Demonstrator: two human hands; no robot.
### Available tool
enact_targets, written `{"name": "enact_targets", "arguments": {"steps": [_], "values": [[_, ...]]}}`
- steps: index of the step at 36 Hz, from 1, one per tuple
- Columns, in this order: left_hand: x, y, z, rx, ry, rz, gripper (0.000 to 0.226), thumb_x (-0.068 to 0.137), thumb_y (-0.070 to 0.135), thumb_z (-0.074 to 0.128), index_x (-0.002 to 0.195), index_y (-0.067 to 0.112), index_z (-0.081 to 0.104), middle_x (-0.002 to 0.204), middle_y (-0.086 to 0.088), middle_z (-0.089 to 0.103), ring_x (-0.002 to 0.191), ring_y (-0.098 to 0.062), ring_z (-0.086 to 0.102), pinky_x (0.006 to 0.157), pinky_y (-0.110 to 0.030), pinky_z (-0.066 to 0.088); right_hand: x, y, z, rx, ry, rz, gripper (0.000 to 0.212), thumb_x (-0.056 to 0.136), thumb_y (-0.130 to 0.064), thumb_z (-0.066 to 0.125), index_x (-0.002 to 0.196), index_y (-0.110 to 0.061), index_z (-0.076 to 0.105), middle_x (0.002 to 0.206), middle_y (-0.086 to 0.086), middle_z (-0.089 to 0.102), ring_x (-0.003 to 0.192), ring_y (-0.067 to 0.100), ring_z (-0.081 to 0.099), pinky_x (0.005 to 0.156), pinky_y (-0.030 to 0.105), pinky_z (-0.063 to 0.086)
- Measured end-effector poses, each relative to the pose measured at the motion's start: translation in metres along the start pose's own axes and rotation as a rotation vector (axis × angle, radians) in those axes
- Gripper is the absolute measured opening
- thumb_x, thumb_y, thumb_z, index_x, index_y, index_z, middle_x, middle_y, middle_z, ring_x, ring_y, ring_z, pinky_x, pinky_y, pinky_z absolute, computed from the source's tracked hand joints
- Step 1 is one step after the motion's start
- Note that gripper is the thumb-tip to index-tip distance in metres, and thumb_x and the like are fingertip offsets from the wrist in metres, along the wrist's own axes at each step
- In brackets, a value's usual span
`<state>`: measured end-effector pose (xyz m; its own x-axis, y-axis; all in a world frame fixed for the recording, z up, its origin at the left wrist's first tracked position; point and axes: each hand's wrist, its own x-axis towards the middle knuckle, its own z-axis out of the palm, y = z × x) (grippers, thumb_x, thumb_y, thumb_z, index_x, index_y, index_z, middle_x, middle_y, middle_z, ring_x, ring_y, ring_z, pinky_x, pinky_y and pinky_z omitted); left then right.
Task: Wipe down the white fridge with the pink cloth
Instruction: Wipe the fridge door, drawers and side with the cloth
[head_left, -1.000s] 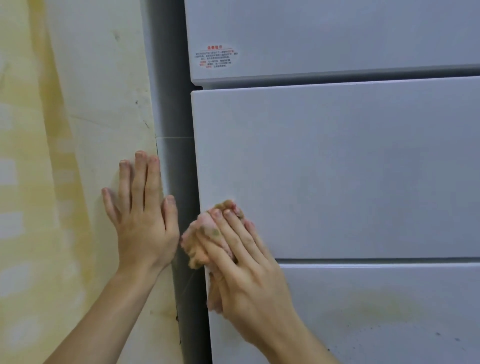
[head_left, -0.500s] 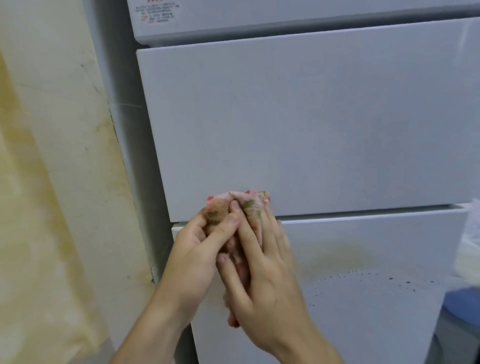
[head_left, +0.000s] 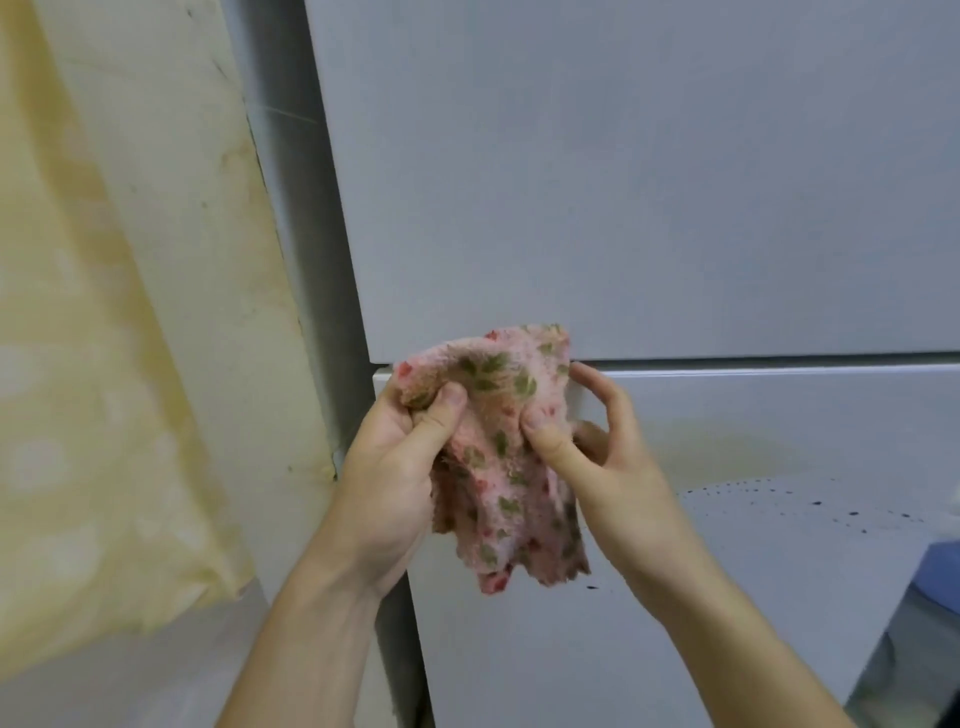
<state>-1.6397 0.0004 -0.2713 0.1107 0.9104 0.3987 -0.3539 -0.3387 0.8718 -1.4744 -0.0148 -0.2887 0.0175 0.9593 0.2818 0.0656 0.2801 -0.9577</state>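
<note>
You hold the cloth (head_left: 498, 457) in both hands in front of the fridge (head_left: 623, 182), level with the seam (head_left: 753, 359) between two door panels.

Cloth: pink with a green and red print, bunched at the top, with its lower part hanging loose below your thumbs. Its top edge overlaps the bottom of the upper panel (head_left: 649, 234). Whether it touches that panel cannot be told.

Left hand (head_left: 389, 467): the thumb presses onto the cloth's upper left corner and the fingers are curled behind the fabric, so the hand pinches it.

Right hand (head_left: 618, 478): the thumb presses on the middle of the cloth and the fingers (head_left: 597, 384) are curled round its right edge, with the topmost tip up at the seam. This hand pinches the cloth as well.

Fridge: white. The lower panel (head_left: 779, 649) carries a yellowish stain (head_left: 727, 452) just right of your right hand, with a curved line of dark specks (head_left: 815, 503) beneath it. The fridge's grey side faces left, beside a stained cream wall (head_left: 197, 260).

Surroundings: a yellow sheet (head_left: 62, 364) hangs over the wall at far left. A blue object (head_left: 943, 566) sits at the right edge, too cropped to identify
</note>
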Motion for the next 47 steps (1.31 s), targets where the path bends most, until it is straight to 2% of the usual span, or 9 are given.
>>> {"name": "enact_targets", "arguments": {"steps": [5, 14, 19, 22, 26, 32, 38, 44, 47], "values": [[0.003, 0.003, -0.010, 0.193, 0.100, 0.058, 0.025, 0.098, 0.022, 0.065, 0.121, 0.012, 0.066, 0.116, -0.007, 0.077, 0.112, -0.023, 0.074, 0.093, -0.042, 0.060, 0.002, -0.003, -0.010, 0.179, -0.125, 0.095, 0.043, 0.081, -0.040, 0.075, 0.116, -0.015, 0.078, 0.110, 0.002, 0.081, 0.105, 0.019, 0.077, 0.092, 0.035, 0.055], [0.001, 0.011, -0.005, 0.096, 0.209, -0.058, 0.027, 0.095, 0.023, 0.070, 0.120, 0.013, 0.070, 0.111, -0.008, 0.080, 0.105, -0.025, 0.077, 0.095, -0.045, 0.060, -0.002, -0.013, -0.005, 0.277, 0.051, -0.025, 0.036, 0.085, -0.045, 0.069, 0.113, -0.022, 0.071, 0.108, 0.000, 0.080, 0.101, 0.020, 0.078, 0.085, 0.045, 0.062], [-0.002, 0.016, -0.004, -0.222, -0.030, -0.328, 0.045, 0.094, 0.029, 0.059, 0.129, 0.002, 0.068, 0.128, -0.014, 0.074, 0.120, -0.026, 0.071, 0.105, -0.047, 0.056, -0.003, -0.014, -0.004, 0.251, 0.103, 0.002, 0.038, 0.088, -0.053, 0.069, 0.110, -0.024, 0.062, 0.080, 0.023, 0.068, 0.052, 0.040, 0.058, 0.043, 0.032, 0.041], [-0.001, 0.012, -0.006, -0.185, -0.046, -0.323, 0.045, 0.099, 0.032, 0.053, 0.132, 0.007, 0.068, 0.133, -0.008, 0.072, 0.127, -0.019, 0.067, 0.113, -0.043, 0.044, -0.001, -0.016, -0.008, 0.326, 0.097, -0.003, 0.045, 0.084, -0.037, 0.075, 0.120, -0.018, 0.057, 0.087, 0.015, 0.076, 0.057, 0.035, 0.071, 0.037, 0.029, 0.044], [0.001, 0.008, -0.010, -0.104, 0.035, -0.222, 0.035, 0.098, 0.017, 0.056, 0.128, 0.005, 0.070, 0.127, -0.012, 0.075, 0.124, -0.024, 0.069, 0.104, -0.042, 0.051, 0.000, -0.019, -0.014, 0.333, 0.030, 0.011, 0.055, 0.080, -0.016, 0.078, 0.130, -0.022, 0.058, 0.101, 0.005, 0.081, 0.092, 0.025, 0.080, 0.068, 0.033, 0.063], [0.000, 0.008, -0.019, -0.025, 0.038, -0.208, 0.039, 0.083, 0.011, 0.067, 0.121, 0.002, 0.072, 0.116, -0.021, 0.076, 0.112, -0.033, 0.074, 0.092, -0.039, 0.062, 0.004, -0.014, -0.019, 0.218, -0.018, 0.042, 0.054, 0.081, -0.048, 0.082, 0.127, -0.020, 0.072, 0.115, 0.000, 0.080, 0.114, 0.016, 0.073, 0.117, 0.049, 0.043], [0.000, 0.010, -0.022, 0.061, -0.039, -0.235, 0.036, 0.091, 0.027, 0.065, 0.116, 0.006, 0.078, 0.121, -0.015, 0.076, 0.117, -0.028, 0.072, 0.104, -0.043, 0.052, 0.003, -0.010, -0.011, -0.010, 0.184, -0.186, 0.031, 0.090, -0.050, 0.067, 0.077, -0.021, 0.066, 0.077, -0.005, 0.066, 0.073, 0.011, 0.064, 0.070, 0.018, 0.049], [0.003, 0.003, -0.023, 0.151, 0.070, -0.103, 0.030, 0.083, 0.025, 0.072, 0.107, 0.010, 0.081, 0.108, -0.014, 0.079, 0.109, -0.026, 0.075, 0.090, -0.029, 0.057, 0.004, -0.006, -0.012, -0.410, 0.299, -0.434, 0.031, 0.103, -0.042, 0.053, 0.079, -0.024, 0.060, 0.063, -0.006, 0.055, 0.051, 0.009, 0.047, 0.048, 0.019, 0.037], [0.006, -0.001, -0.024, 0.135, 0.144, -0.084, 0.033, 0.082, 0.031, 0.077, 0.106, 0.009, 0.079, 0.114, -0.016, 0.077, 0.116, -0.028, 0.072, 0.107, -0.043, 0.053, 0.003, -0.006, -0.012, -0.393, 0.278, -0.402, 0.037, 0.104, -0.044, 0.050, 0.073, -0.026, 0.056, 0.056, -0.010, 0.047, 0.049, 0.009, 0.042, 0.047, 0.016, 0.033]]}}
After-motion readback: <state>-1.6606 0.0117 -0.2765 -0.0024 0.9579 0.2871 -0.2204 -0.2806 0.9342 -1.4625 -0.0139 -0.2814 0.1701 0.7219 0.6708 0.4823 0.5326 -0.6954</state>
